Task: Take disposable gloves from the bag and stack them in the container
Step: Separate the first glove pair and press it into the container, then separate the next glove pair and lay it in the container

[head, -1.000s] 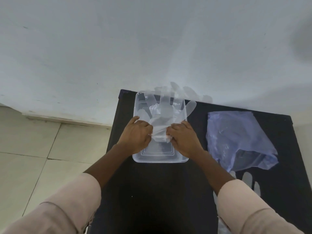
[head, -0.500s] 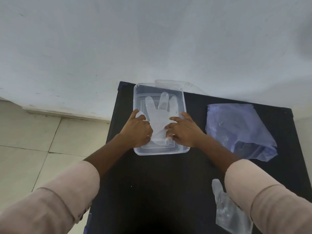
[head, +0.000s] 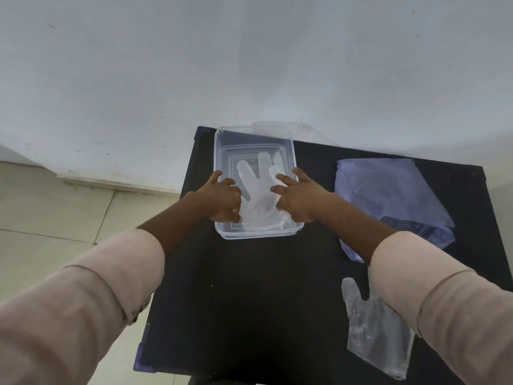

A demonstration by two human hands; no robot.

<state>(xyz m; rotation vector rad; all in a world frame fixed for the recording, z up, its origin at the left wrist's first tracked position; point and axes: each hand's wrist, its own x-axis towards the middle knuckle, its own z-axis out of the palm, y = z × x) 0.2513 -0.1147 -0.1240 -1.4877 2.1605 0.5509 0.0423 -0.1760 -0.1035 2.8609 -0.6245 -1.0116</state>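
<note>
Two gloves point(head: 256, 190) point(head: 374, 334), one container point(head: 222, 140), one bag point(head: 388, 195), two hands point(head: 223, 200) point(head: 301, 200), one table point(head: 249, 301)

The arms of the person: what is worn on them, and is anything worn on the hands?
Both arms wear long sleeves of a pale pinkish-beige cloth, pushed up so that the forearms are bare. The left sleeve has a small dark button at its cuff edge; on the right sleeve none shows. The left hand and the right hand are bare: no gloves, no visible rings or watch.

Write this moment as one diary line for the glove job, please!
step: flattening glove in container | left hand, right hand pressing | second glove on table | bag aside
</note>
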